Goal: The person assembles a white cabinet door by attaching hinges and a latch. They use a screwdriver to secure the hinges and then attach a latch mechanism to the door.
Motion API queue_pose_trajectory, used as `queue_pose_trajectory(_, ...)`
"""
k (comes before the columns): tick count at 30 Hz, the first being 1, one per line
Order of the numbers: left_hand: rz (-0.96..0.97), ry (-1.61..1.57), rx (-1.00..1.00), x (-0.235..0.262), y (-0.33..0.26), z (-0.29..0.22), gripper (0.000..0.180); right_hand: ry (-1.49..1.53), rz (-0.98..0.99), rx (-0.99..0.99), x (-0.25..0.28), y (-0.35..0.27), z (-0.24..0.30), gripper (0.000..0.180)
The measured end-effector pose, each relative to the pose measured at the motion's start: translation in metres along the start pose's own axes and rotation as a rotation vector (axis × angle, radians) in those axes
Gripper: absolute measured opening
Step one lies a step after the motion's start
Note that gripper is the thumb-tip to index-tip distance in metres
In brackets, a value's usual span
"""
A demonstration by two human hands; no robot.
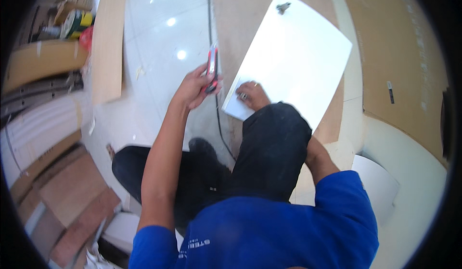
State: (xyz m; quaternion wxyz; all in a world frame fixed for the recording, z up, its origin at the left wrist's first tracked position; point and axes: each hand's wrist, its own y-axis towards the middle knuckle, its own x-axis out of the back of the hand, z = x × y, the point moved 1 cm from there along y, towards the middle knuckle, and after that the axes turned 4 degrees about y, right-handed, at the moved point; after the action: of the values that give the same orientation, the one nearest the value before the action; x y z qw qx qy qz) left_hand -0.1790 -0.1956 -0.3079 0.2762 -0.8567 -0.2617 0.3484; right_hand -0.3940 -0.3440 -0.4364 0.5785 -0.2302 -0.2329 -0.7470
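My left hand (pixel 196 85) is closed around a red and grey utility knife (pixel 211 72), held up over the floor with its tip pointing away from me. To the right, a white door-like panel (pixel 301 52) lies flat and tilted in front of my knee. My right hand (pixel 255 95) rests at the panel's near left corner, its fingers curled on a small metal hinge (pixel 243 96), partly covered by them. A similar metal hinge (pixel 283 8) sits near the panel's far end.
Beneath the panel is a brown board (pixel 332 120). A dark cable (pixel 217 110) runs along the glossy tiled floor. A long wooden strip (pixel 109 43) lies at the left, beside stacked boards (pixel 72 192). Large cardboard (pixel 399 52) stands at the right.
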Motion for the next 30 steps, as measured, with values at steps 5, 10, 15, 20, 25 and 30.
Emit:
queue_pose_trajectory(5,-0.056,0.036,-0.034,0.001,0.007,0.008,0.053,0.039,0.04,-0.066,0.003,-0.004,0.005,0.017)
queue_pose_trajectory(10,-0.143,0.066,-0.09,0.008,0.006,0.012,0.041,0.015,0.076,-0.033,0.022,0.001,0.005,0.015)
queue_pose_trajectory(15,-0.193,0.053,-0.07,0.011,0.007,0.015,0.037,0.005,0.062,-0.102,0.04,0.011,-0.009,0.019)
queue_pose_trajectory(20,-0.034,-0.092,-0.156,0.007,0.015,0.014,0.047,-0.008,0.132,-0.083,0.085,0.008,-0.036,0.063)
queue_pose_trajectory(25,-0.037,-0.026,-0.159,-0.011,0.039,0.015,0.04,-0.36,-0.274,-0.619,0.183,0.06,-0.118,0.118)
queue_pose_trajectory(30,-0.026,-0.061,-0.055,-0.057,0.084,0.016,0.053,-0.345,0.061,-1.058,0.185,0.104,-0.156,0.157)
